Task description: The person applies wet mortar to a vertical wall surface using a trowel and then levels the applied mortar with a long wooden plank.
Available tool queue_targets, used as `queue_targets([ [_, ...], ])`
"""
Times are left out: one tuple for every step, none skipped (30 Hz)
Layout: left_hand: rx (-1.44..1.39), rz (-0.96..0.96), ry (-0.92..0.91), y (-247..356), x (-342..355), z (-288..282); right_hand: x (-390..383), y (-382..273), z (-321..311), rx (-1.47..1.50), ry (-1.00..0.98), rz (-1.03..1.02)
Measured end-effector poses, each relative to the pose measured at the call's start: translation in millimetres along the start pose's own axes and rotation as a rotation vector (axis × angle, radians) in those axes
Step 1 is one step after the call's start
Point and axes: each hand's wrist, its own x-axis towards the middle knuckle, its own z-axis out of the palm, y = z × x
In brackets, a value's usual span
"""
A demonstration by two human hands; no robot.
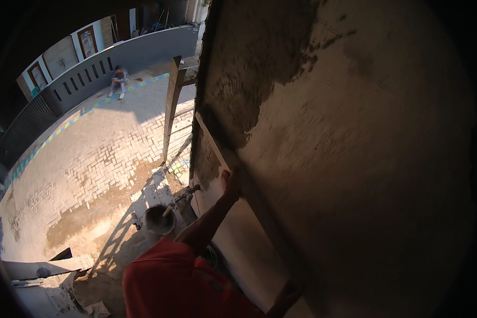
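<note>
A long straight bar, apparently a plasterer's straightedge, lies slantwise against the plastered wall. Its upper end reaches the wall's left edge, and its lower part fades into shadow. My left hand is closed round the bar along its upper half. Lower down, my right hand is closed at the bar's lower part, though deep shadow hides most of those fingers. Above the bar, a darker, wet-looking patch of mortar with a ragged border covers the wall's left side.
Below me stands a bucket with a pale handle-like piece inside. A wooden post rises beside the wall's edge. Planks lie at lower left. Across the paved street, a person sits by a grey boundary wall.
</note>
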Motion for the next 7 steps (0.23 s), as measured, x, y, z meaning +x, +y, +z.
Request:
queue_targets([
  [-0.012, 0.044, -0.012, 11.4, -0.5, 7.4, 3.5, -0.4, 2.2, -0.001, 0.002, 0.033],
  [-0.016, 0.074, -0.032, 23.4, -9.1, 16.6, 2.8, 2.5, -1.4, 0.009, 0.006, 0.032],
  [-0.020, 0.105, -0.052, 35.5, -18.3, 25.0, 2.3, 6.4, -5.7, 0.019, 0.009, 0.031],
  [-0.008, 0.138, -0.096, 55.1, -33.1, 34.9, 1.2, 9.1, -10.6, 0.029, 0.016, 0.034],
  [0.006, 0.174, -0.131, 78.8, -50.1, 40.8, 0.5, 10.4, -14.4, 0.041, -0.018, 0.144],
  [0.020, 0.213, -0.155, 93.6, -60.7, 40.6, 0.1, 10.3, -18.2, 0.059, -0.061, 0.249],
  [0.008, 0.225, -0.144, 98.7, -63.2, 41.9, 2.7, 12.3, -15.7, 0.072, -0.065, 0.245],
])
